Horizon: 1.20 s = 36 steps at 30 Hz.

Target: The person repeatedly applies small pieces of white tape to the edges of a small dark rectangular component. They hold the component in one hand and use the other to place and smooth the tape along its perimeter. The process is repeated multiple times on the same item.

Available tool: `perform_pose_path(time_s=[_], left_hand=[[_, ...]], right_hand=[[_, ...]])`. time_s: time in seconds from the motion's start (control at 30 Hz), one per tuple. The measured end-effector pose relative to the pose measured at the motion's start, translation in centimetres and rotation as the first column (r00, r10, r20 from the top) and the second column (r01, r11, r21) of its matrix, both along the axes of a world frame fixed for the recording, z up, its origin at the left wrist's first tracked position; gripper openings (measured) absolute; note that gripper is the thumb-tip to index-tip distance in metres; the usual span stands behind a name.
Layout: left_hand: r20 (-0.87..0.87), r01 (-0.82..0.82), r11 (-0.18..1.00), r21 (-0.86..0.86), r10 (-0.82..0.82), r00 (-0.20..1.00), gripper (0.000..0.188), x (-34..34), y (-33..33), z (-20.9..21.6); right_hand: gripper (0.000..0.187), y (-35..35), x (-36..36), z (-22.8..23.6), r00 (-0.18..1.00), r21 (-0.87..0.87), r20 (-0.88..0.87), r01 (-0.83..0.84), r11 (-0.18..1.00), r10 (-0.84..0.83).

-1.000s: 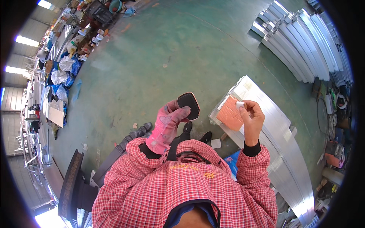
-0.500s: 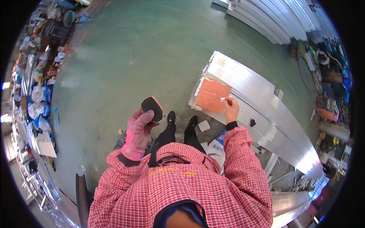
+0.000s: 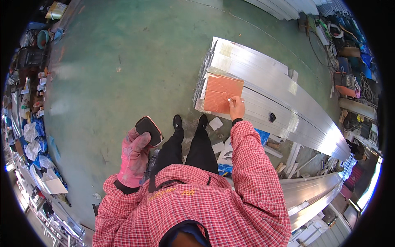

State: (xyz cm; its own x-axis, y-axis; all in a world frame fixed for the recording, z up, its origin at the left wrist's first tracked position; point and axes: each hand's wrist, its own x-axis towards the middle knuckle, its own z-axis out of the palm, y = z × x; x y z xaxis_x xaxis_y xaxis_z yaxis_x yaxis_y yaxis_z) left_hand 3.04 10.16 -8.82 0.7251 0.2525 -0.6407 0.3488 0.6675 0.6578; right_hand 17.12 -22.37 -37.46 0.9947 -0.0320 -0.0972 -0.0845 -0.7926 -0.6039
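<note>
My left hand (image 3: 135,152), in a pink glove smudged grey, is closed round a dark phone (image 3: 149,131) with rounded corners and a copper-coloured rim. The phone's black face is turned up. My bare right hand (image 3: 237,108) pinches a small white chalk-like piece (image 3: 229,100) between thumb and fingers. Its tip is at the right part of an orange-brown cardboard sheet (image 3: 218,88), near a faint curved mark. Whether the tip touches the sheet I cannot tell. The cardboard lies on the near end of a stack of long silver metal profiles (image 3: 267,70).
A small black block (image 3: 272,117) lies on the profiles, right of my hand. White scraps (image 3: 215,123) lie on the green floor (image 3: 119,61) by my shoes. Crowded piles line the left side, with a teal bucket (image 3: 42,39). Tools and hoses (image 3: 366,90) fill the right.
The view has shifted, so the stack and cardboard sit further left and higher. My right hand has come down closer to the cardboard with the white piece. My left hand still holds the phone.
</note>
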Motion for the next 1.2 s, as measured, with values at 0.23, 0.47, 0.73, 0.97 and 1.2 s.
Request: perform_pose_path(time_s=[0.23, 0.47, 0.73, 0.97, 1.2], left_hand=[[-0.033, 0.019, 0.998, 0.065, -0.017, 0.999, 0.023, 0.9, 0.3, -0.1], [0.005, 0.029, 0.997, 0.068, -0.029, 1.000, 0.038, 1.9, -1.9, 1.1], [0.077, 0.050, 0.998, 0.043, -0.054, 0.996, 0.028, 1.8, -4.3, 2.6], [0.037, 0.037, 0.993, 0.109, -0.041, 0.998, 0.038, 0.8, -6.3, 5.6], [0.188, 0.066, 0.995, 0.075, -0.079, 0.979, 0.034, -0.8, -6.7, 7.5]], right_hand=[[0.012, 0.2, 0.2, -0.7, 0.999, -0.069, 0.027, -0.044, 0.997, 0.046], [0.009, -0.6, 0.8, -1.2, 0.977, -0.156, 0.061, -0.194, 0.968, 0.206], [0.013, -3.1, 3.1, 2.5, 0.981, 0.471, -0.186, 0.034, 0.881, 0.062], [0.014, 2.3, 4.7, 22.2, 0.901, 0.852, -0.191, -0.046, 0.522, 0.390], [0.017, 8.5, 0.8, 33.7, 0.687, 0.932, 0.149, -0.339, 0.132, 0.712]])
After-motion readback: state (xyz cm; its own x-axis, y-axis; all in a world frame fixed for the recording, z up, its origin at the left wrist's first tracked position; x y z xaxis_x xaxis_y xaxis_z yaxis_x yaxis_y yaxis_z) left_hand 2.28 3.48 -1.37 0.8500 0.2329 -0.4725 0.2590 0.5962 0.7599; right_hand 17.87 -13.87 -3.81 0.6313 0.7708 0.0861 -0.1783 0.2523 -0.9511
